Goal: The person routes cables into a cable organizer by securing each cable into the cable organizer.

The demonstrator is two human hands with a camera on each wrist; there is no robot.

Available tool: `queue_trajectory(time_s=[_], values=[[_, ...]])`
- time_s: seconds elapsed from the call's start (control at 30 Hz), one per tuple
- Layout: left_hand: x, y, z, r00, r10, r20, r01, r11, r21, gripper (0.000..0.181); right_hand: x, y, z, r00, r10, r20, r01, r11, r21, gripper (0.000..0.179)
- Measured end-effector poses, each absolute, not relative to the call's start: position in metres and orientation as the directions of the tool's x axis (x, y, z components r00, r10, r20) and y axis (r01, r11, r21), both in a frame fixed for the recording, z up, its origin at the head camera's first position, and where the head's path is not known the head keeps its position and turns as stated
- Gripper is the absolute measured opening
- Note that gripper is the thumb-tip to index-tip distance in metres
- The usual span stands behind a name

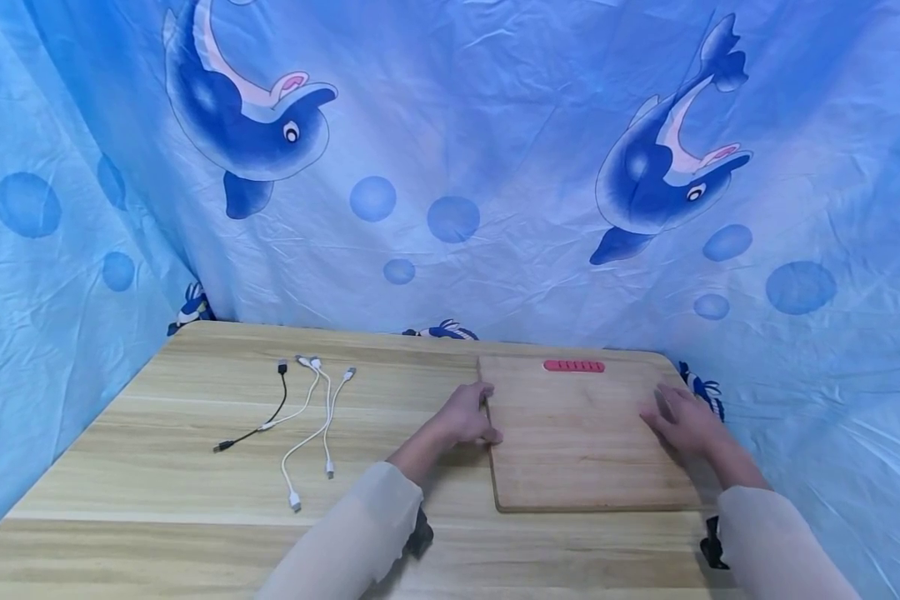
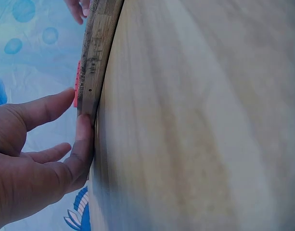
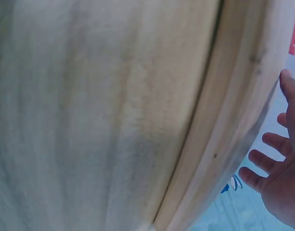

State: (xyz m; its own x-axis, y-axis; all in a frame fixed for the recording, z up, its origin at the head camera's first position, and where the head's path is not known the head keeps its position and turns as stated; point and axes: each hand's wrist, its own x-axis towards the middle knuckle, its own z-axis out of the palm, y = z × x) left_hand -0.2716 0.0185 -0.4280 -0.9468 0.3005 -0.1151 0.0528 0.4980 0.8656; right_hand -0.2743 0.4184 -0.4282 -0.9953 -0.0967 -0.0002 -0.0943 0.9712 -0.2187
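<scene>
A square wooden board (image 1: 581, 442) lies flat at the right of the table. Near its far edge is a red slotted strip (image 1: 573, 366), also partly visible past the board in both wrist views. At the board's left edge is my left hand (image 1: 465, 414); in the left wrist view a fingertip (image 2: 83, 122) touches the board's side, and the hand does not wrap round it. My right hand (image 1: 686, 421) is over the board's right side with fingers spread. In the right wrist view its fingers (image 3: 262, 161) are loosely extended and grip nothing; whether any touches the board, I cannot tell.
Several white charging cables (image 1: 328, 417) and a short black cable (image 1: 276, 412) lie loose on the left part of the wooden table (image 1: 157, 492). A blue curtain (image 1: 510, 275) with dolphin prints hangs behind the table and along both sides.
</scene>
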Motion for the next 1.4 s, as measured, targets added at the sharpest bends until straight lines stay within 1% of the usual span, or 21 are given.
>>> queue_trajectory(time_s=[0.17, 0.27, 0.5, 0.77, 1.03, 1.4], values=[[-0.272, 0.019, -0.428, -0.946, 0.300, -0.122, 0.051, 0.510, 0.858, 0.083, -0.274, 0.415, -0.432, -0.998, -0.059, -0.032, -0.051, 0.977, -0.208, 0.091], [-0.272, 0.019, -0.428, -0.944, 0.302, -0.130, 0.050, 0.522, 0.851, 0.082, -0.274, 0.412, -0.436, -0.998, -0.051, -0.022, -0.046, 0.982, -0.185, 0.092], [-0.274, 0.020, -0.428, -0.942, 0.303, -0.142, 0.058, 0.563, 0.824, 0.082, -0.275, 0.404, -0.439, -0.999, -0.039, -0.023, -0.035, 0.987, -0.156, 0.103], [-0.274, 0.022, -0.428, -0.944, 0.297, -0.145, 0.050, 0.563, 0.825, 0.083, -0.275, 0.403, -0.437, -0.999, -0.031, -0.041, -0.024, 0.987, -0.158, 0.104], [-0.272, 0.022, -0.427, -0.944, 0.299, -0.142, 0.056, 0.566, 0.823, 0.083, -0.276, 0.403, -0.437, -0.997, -0.003, -0.079, 0.011, 0.986, -0.165, 0.110], [-0.270, 0.024, -0.425, -0.948, 0.282, -0.150, 0.045, 0.582, 0.812, 0.084, -0.278, 0.405, -0.440, -0.999, -0.018, -0.044, -0.011, 0.988, -0.153, 0.108]])
